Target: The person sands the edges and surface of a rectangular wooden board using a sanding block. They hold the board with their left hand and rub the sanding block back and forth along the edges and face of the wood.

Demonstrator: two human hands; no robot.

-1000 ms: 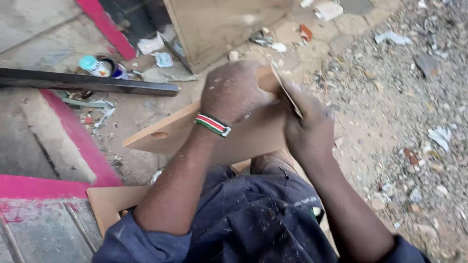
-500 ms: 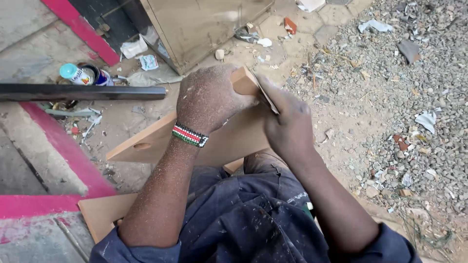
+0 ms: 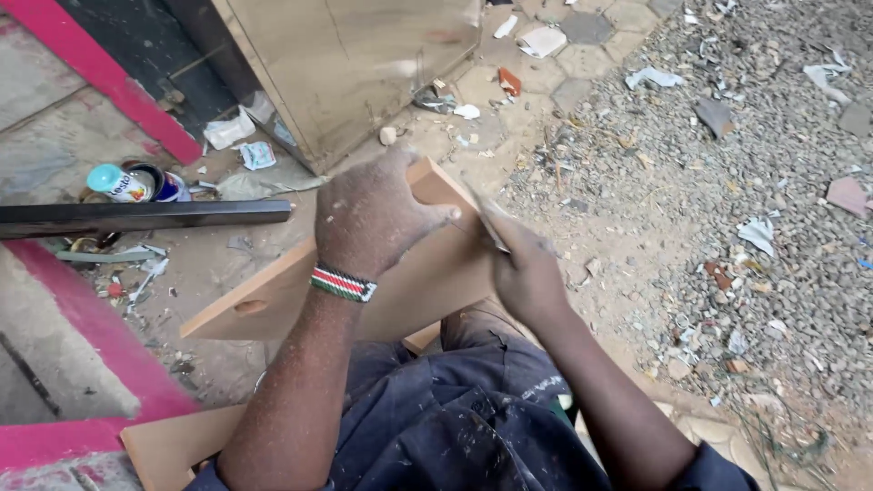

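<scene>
Hands working a wooden board across the lap

Left hand, dusted pale and wearing a striped bead wristband, lies spread over the upper face of the board with its thumb stretched toward the right edge, pressing rather than clasping; right hand has its grip closed around a thin flat blade set against the board's right edge near the top corner. The board slants from lower left, where a shallow oval notch shows, up to a corner near a tall tan cabinet. It rests over the person's dark, dust-marked trousers. A black metal bar lies to the left beside small cans, a second board sits lower left, and litter-strewn gravel lies right
</scene>
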